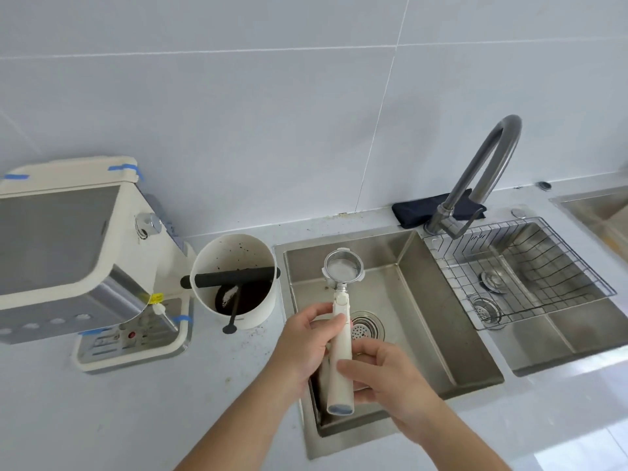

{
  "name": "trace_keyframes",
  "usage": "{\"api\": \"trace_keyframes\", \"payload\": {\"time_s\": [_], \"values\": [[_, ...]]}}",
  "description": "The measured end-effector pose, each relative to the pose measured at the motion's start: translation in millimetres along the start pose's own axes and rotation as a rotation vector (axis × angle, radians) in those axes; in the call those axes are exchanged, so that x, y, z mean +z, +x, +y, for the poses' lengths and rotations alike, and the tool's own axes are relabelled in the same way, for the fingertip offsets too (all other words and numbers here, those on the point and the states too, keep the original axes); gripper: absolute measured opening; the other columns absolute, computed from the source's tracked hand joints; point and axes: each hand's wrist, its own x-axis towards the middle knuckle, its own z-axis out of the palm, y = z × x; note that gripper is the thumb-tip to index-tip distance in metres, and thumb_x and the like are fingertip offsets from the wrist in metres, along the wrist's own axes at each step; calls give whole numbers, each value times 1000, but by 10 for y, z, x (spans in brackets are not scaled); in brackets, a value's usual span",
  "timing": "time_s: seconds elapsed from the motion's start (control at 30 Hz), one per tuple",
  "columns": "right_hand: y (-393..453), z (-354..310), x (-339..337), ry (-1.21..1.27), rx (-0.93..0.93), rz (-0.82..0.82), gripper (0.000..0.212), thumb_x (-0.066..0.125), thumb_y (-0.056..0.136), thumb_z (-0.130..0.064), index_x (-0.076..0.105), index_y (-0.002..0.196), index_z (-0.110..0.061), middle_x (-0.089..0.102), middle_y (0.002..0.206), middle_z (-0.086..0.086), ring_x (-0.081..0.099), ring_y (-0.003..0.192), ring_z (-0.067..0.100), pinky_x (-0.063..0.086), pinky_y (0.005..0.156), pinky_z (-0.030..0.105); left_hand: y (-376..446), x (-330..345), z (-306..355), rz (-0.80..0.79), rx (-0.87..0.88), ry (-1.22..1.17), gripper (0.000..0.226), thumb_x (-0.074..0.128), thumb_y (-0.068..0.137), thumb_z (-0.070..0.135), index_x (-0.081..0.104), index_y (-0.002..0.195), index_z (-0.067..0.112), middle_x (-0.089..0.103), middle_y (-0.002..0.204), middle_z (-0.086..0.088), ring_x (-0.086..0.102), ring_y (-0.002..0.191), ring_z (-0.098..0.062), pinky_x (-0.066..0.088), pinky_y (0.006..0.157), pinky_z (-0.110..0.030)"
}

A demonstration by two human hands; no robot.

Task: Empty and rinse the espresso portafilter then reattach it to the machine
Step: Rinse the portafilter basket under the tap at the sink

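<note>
Two steel sinks (401, 253) in white countertop (102, 413)

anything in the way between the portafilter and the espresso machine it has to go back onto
Yes, in part. The white round knock box with the black bar stands on the counter between the cream-handled steel portafilter, held over the steel sink by both hands, and the cream and steel espresso machine. Lifting over it should clear it.

Both hands, left hand (307, 348) and right hand (390, 379), hold portafilter (341, 334) over sink (424, 321).
</note>
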Motion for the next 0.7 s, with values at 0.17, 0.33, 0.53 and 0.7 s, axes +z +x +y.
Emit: {"api": "trace_keyframes", "payload": {"time_s": [0.17, 0.33, 0.53, 0.7], "values": [[-88, 138, 293, 59, -38, 61, 30, 70, 75, -11, 70, 105, -6, 68, 89, 21, 68, 74, 29, 59, 65, 40, -105, -215, 22, -24, 22, 13, 22, 73, 79, 24, 72, 100, 21, 77, 92, -6, 69, 71, -10, 49, 67, -28], [-208, 272, 526, 131, -68, 119, 33, 69, 71, -10, 67, 102, 1, 63, 86, 24, 68, 70, 33, 57, 58, 38, -238, -380, -3, -78, 18, 39, 14, 69, 85, 17, 71, 98, 19, 76, 77, 3, 67, 67, -6, 48, 63, -23], [-363, 453, 666, 142, -64, 108, 35, 67, 72, -10, 65, 105, 2, 68, 83, 20, 70, 75, 38, 57, 65, 44, -427, -485, -118, -92, 14, 88, 13, 68, 85, 18, 70, 97, 22, 75, 75, 9, 67, 69, -5, 47, 68, -25], [-484, 549, 585, 136, -50, 71, 38, 66, 71, -10, 64, 107, 3, 71, 87, 24, 69, 74, 35, 56, 64, 40, -570, -404, -191, -55, -3, 85, 13, 70, 84, 17, 70, 95, 22, 74, 73, 10, 66, 65, -1, 45, 65, -21]]}}
